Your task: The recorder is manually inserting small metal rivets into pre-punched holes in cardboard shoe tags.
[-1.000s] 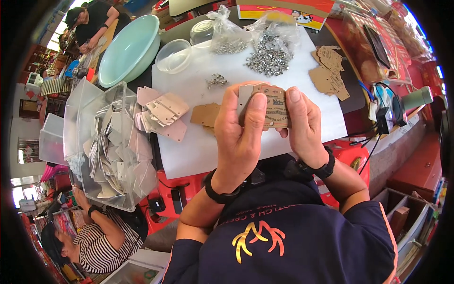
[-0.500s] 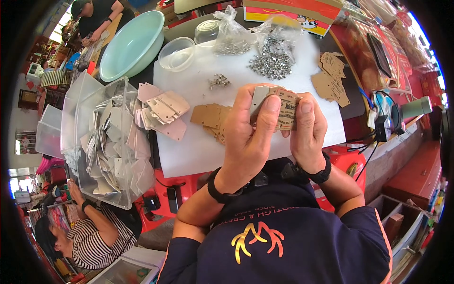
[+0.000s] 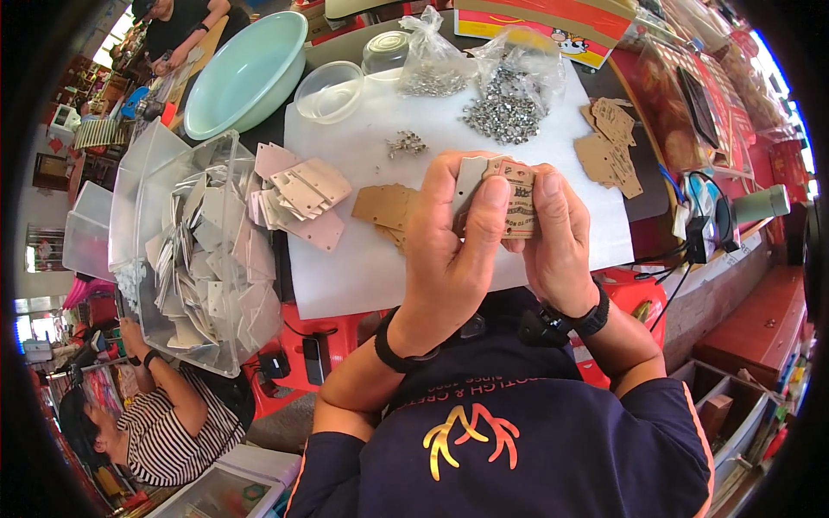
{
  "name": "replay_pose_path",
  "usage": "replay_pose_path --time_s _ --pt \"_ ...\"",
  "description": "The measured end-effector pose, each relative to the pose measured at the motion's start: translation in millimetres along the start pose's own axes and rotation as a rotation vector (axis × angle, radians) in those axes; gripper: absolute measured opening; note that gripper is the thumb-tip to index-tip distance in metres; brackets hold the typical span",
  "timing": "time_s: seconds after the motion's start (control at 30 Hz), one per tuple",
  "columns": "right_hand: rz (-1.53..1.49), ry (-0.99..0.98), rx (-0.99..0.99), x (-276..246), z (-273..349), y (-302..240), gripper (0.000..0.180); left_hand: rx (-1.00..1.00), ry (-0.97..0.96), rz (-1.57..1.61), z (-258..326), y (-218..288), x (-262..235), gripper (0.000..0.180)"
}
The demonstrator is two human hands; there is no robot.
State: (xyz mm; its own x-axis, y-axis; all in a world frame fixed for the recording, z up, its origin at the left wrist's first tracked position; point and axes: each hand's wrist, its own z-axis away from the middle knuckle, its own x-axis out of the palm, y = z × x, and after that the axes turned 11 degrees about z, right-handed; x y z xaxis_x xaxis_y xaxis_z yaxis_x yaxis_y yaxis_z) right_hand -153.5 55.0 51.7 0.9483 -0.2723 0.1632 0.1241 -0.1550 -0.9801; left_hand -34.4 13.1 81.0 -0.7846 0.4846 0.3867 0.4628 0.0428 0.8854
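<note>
Above the white work sheet, my left hand [image 3: 449, 246] grips a brown printed cardboard tag [image 3: 519, 207] together with a grey tag [image 3: 469, 180] that shows along its left side. The left thumb presses on the face of the tags. My right hand [image 3: 560, 237] closes round their right edge, thumb upright beside the print; its other fingers are mostly hidden behind. Just left of my left hand lies a fanned pile of plain brown tags [image 3: 380, 207]. Farther left is a loose stack of pale grey tags [image 3: 306, 192]. Small metal fasteners [image 3: 406, 143] sit beyond the brown pile.
A clear plastic bin [image 3: 231, 356] full of grey tags stands at the left. Behind are a pale green basin [image 3: 246, 78], a clear round tub [image 3: 330, 93] and a bag spilling metal fasteners [image 3: 505, 108]. More printed brown tags [image 3: 609, 155] lie at right. Two other people are at the left.
My right thumb has slid from the tag's face toward its right edge, uncovering more print. The tags stand slightly more upright between my hands. The whole view has shifted a little.
</note>
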Motion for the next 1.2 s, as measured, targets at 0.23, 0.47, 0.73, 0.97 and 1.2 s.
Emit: replay_pose_path --time_s 0.23,0.47,0.73,0.97,1.2 --pt "0.109 -0.008 -0.035 6.2 -0.1 -5.7 0.042 -0.015 0.043 0.074 3.3 -7.2 -13.8 0.026" --pt "0.048 -0.089 0.092 -4.1 -6.5 -4.3 0.056 -0.133 0.081 0.156 0.7 -9.3 -26.0 0.024" --pt "-0.030 -0.147 0.157 -18.5 -2.0 5.8 0.062 -0.208 0.172 0.303 -1.6 -10.9 -30.1 0.025" --pt "0.052 -0.178 0.100 -14.5 3.0 0.5 0.054 -0.230 0.132 0.347 -2.4 -14.1 -32.3 0.026" --pt "0.373 -0.170 -0.011 -13.5 2.2 -2.0 0.039 -0.196 0.155 0.301 0.3 -19.3 -34.3 0.026"
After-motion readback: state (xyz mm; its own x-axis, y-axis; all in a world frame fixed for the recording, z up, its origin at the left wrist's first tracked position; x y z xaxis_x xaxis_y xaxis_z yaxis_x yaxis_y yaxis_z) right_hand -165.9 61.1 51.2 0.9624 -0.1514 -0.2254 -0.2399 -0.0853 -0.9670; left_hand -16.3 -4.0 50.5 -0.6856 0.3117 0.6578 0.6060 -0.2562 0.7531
